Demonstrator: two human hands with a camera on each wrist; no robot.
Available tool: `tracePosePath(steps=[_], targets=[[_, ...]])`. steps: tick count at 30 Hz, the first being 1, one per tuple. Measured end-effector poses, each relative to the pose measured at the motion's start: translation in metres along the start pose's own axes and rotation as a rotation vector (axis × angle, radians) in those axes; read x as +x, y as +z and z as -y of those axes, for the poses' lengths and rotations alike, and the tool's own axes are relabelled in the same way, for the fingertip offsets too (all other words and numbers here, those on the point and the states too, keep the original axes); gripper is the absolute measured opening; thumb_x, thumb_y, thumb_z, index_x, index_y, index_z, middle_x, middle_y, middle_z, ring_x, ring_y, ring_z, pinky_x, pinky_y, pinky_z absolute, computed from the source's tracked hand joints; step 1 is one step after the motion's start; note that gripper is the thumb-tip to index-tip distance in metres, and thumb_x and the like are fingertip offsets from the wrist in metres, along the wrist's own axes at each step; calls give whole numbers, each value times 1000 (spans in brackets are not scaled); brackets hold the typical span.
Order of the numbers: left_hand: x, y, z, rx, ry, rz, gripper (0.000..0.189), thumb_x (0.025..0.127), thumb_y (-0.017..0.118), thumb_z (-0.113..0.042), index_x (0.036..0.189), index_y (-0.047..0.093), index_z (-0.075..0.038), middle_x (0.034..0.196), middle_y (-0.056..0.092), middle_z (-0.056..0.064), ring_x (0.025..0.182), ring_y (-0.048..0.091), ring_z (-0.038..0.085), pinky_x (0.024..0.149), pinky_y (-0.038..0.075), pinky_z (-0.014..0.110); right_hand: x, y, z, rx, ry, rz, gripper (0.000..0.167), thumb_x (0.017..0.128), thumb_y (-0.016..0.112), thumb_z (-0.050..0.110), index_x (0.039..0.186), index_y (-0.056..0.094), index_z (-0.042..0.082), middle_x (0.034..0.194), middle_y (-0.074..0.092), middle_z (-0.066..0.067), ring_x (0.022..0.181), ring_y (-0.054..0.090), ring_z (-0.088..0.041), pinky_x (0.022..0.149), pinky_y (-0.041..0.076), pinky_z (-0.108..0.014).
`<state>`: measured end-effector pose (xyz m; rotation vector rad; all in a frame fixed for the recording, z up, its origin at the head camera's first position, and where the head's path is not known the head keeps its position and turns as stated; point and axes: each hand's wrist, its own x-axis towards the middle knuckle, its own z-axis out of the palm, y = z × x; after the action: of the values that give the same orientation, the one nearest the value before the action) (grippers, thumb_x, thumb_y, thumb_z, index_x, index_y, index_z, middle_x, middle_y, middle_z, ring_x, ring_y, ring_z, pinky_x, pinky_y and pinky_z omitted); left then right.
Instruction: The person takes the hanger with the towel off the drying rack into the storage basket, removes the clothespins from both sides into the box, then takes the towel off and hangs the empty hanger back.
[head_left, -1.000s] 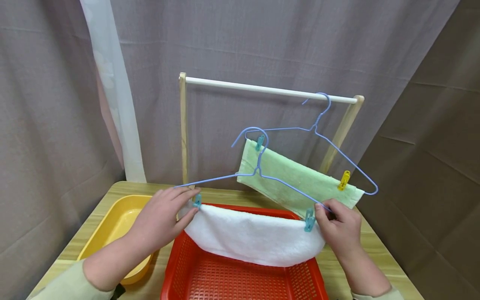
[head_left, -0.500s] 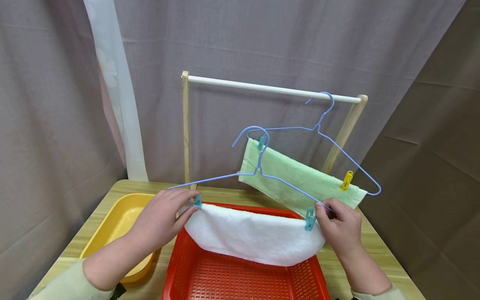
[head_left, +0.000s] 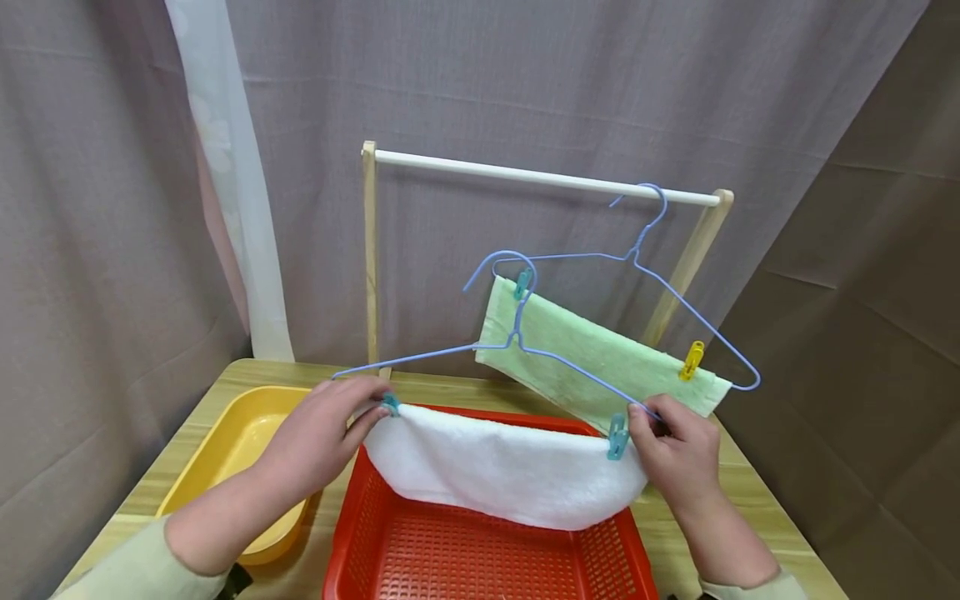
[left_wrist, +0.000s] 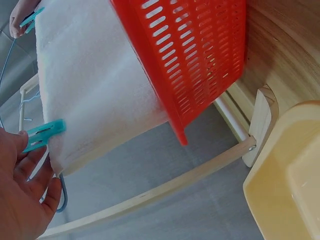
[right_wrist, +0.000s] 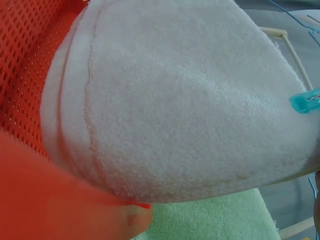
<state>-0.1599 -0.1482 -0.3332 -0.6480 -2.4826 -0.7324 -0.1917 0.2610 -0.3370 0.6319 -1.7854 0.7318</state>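
Note:
A white towel (head_left: 510, 475) is folded over the lower bar of a blue wire hanger (head_left: 427, 357) above a red basket (head_left: 427, 575). My left hand (head_left: 318, 429) pinches a teal clothespin (left_wrist: 47, 132) at the towel's left end, thumb and fingers on its handles. At the opposite end my right hand (head_left: 678, 450) grips the hanger's corner, close beside a second teal clothespin (head_left: 618, 437) clipped on the towel. Behind, a green towel (head_left: 585, 350) hangs from another blue hanger (head_left: 697, 318), held by a teal clothespin (head_left: 522, 283) and a yellow clothespin (head_left: 692, 361).
A wooden rack with a white rod (head_left: 510, 172) stands at the back of the wooden table (head_left: 187, 442). The second hanger is hooked on the rod's right part. To the left sits a yellow tray (head_left: 225, 442), partly behind my left forearm. Grey curtains (head_left: 450, 83) close off the back.
My left hand has shifted slightly left, and the clothespin in it has tilted with it. The right hand holds almost the same place on the hanger.

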Motion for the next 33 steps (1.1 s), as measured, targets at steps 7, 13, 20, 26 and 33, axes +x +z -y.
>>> tracePosePath(steps=[7, 13, 20, 26, 33], targets=[[-1, -2, -1, -28, -27, -9, 14, 91, 71, -17, 104, 66, -21, 95, 64, -14, 93, 59, 14, 84, 52, 39, -1, 1, 0, -6, -3, 0, 24, 82, 65, 19, 62, 58, 8, 55, 47, 3, 52, 38, -3, 46, 29, -19], [-2, -3, -2, -51, -68, -2, 15, 92, 71, -17, 106, 66, -19, 97, 65, -11, 93, 60, 13, 83, 54, 38, 0, 1, 1, -8, -3, -2, 25, 82, 65, 20, 62, 58, 8, 55, 46, 3, 52, 38, -3, 45, 29, -20], [-4, -5, -3, -107, -133, -5, 18, 93, 70, -15, 110, 66, -20, 105, 67, -5, 101, 66, 17, 84, 56, 42, 1, 1, 1, -3, 0, -1, 22, 80, 65, 17, 62, 58, 8, 55, 47, 3, 52, 38, -3, 45, 30, -21], [-5, -5, -2, -132, -156, -17, 18, 94, 68, -17, 112, 65, -20, 107, 67, -5, 102, 67, 18, 84, 56, 43, 0, 1, 1, 0, 2, 7, 21, 80, 66, 16, 62, 58, 8, 55, 47, 3, 52, 39, -3, 45, 30, -19], [-7, -8, -1, -187, -177, -35, 18, 96, 66, -14, 112, 64, -22, 98, 67, -10, 92, 66, 11, 73, 52, 36, -1, 1, 1, -6, 8, 5, 22, 81, 66, 17, 62, 59, 8, 55, 49, 2, 53, 40, -4, 46, 32, -20]])
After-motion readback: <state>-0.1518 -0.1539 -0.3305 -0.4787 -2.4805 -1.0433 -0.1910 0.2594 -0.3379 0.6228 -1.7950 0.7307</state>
